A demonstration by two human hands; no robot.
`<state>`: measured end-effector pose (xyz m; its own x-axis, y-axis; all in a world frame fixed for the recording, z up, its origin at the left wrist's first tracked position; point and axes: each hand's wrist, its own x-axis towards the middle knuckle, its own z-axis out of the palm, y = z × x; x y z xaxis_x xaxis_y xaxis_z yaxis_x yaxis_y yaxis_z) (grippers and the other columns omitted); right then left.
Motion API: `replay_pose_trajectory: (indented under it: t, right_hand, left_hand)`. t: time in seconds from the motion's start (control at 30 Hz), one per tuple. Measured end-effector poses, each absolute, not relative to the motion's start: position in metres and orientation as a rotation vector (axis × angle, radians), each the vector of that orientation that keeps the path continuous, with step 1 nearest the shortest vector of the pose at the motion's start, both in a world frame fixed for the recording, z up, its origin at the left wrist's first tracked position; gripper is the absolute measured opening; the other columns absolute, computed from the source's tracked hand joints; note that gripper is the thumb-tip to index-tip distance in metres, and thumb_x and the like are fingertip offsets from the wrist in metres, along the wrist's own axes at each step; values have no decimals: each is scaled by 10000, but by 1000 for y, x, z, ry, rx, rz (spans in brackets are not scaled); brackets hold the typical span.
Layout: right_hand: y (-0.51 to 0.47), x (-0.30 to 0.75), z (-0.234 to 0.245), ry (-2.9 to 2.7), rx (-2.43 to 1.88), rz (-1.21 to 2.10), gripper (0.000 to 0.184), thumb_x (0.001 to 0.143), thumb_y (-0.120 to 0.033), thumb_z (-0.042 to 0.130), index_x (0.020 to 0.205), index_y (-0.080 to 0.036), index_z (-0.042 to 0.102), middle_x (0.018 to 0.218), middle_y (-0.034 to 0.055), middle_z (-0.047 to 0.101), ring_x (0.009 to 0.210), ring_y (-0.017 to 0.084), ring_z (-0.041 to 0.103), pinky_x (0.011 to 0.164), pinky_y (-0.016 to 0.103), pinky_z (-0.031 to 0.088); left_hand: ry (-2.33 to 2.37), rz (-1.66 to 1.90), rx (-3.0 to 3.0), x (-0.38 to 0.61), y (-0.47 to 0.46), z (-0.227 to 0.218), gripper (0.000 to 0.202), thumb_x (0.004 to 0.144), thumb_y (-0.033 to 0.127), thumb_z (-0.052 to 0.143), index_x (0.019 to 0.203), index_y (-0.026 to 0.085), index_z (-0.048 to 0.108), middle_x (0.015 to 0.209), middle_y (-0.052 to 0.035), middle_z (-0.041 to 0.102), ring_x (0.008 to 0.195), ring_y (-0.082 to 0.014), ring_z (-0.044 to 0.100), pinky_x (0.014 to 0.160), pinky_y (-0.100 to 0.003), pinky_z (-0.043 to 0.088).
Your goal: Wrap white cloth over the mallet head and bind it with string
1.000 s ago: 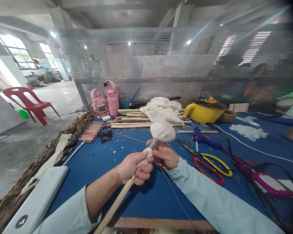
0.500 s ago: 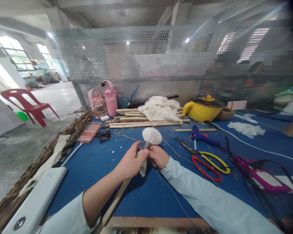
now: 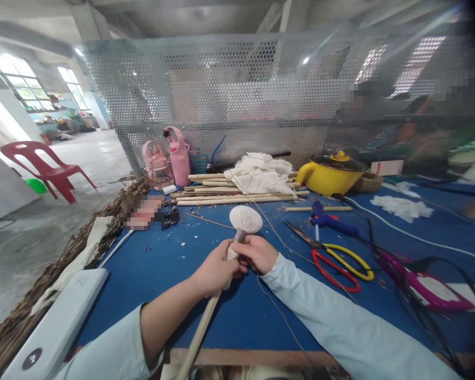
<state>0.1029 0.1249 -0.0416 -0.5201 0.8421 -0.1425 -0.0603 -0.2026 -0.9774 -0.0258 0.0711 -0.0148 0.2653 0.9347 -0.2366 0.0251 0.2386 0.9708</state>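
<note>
A wooden stick [image 3: 202, 330] slants up from the table's front edge, topped by a round cloth-covered head [image 3: 246, 219]. Grey cord is wound around the cloth neck [image 3: 240, 236] just under the head. My left hand [image 3: 216, 268] is closed around the stick and the gathered cloth below the neck. From the other side my right hand [image 3: 260, 254] pinches at the same spot, its thumb against the cloth. A thin grey cord [image 3: 282, 311] runs down from near my right hand to the table edge; its end at the fingers is hidden.
Large scissors [image 3: 332, 258] with red and yellow handles lie to the right, near a blue glue gun [image 3: 332, 221]. Behind are wooden sticks [image 3: 237, 200], white cloth [image 3: 261, 174] and a yellow pot [image 3: 328, 179]. A long white device [image 3: 59, 322] lies at left.
Both hands have shifted slightly down the neck, showing more of the wound cord. The loose cloth tail is now gathered under my fingers. The stick stands a bit steeper.
</note>
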Motion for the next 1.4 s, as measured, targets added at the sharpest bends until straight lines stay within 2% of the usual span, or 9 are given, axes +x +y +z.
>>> replay_pose_trajectory:
  t: [0.07,0.13,0.2,0.27,0.33,0.5,0.8,1.07,1.4]
  right_hand:
    - [126,106,-38,-1459,-969,1703,292,650,-398,680,639,-122,586,475,-6,541,381,76,426,369,208,278]
    - [126,109,-33,-1477,-1020,1619,277,652,-385,685,643,-124,592,502,2,555,412,80,441,388,210,296]
    - [126,109,-32,-1487,-1075,1563,265,656,-377,684,636,-130,590,502,-2,549,426,81,439,397,211,303]
    - [127,108,-34,-1497,-1097,1527,260,659,-374,679,645,-128,595,520,1,555,454,87,450,418,213,323]
    - [128,107,-39,-1486,-1090,1516,264,652,-374,677,670,-121,602,561,12,576,496,100,477,452,222,354]
    - [130,106,-39,-1480,-1097,1458,309,643,-419,667,663,-120,590,591,17,579,545,115,497,503,239,384]
    - [116,112,-6,-1628,-1060,1330,306,708,-454,600,646,-157,560,382,-76,368,367,64,303,399,229,234]
    - [126,114,-12,-1444,-1027,1430,330,650,-481,648,620,-166,551,329,-89,316,291,49,224,318,217,124]
    - [130,117,-12,-1354,-989,1649,375,576,-487,703,592,-164,514,301,-106,289,261,28,182,270,175,121]
  left_hand:
    - [1056,773,986,-25,71,-12,352,665,108,477,1004,179,419,791,-15,572,524,-84,539,525,-233,442]
    - [1021,734,940,-25,70,-6,338,634,102,470,954,191,405,710,27,529,402,-39,420,402,-168,336]
    - [1025,720,937,-26,68,0,297,643,127,467,923,204,403,629,67,455,354,-17,290,349,-136,196]
    - [1068,712,956,-26,65,2,223,696,197,473,909,215,408,594,82,392,355,-18,247,347,-139,137]
    - [1165,731,1044,-26,64,-2,187,760,333,485,882,209,418,581,81,362,369,-24,263,354,-148,146]
    - [1277,842,1297,-26,66,-18,404,809,571,387,752,174,429,555,67,345,407,-32,281,387,-168,209]
    - [1198,927,950,-33,72,2,359,851,541,307,749,204,374,502,93,299,327,-31,232,328,-158,162]
    - [1130,919,906,-36,74,5,341,854,526,322,754,205,381,497,95,305,323,-30,235,310,-139,166]
    - [1007,877,875,-38,72,11,338,859,519,345,752,202,390,478,101,274,326,-24,171,306,-124,150]
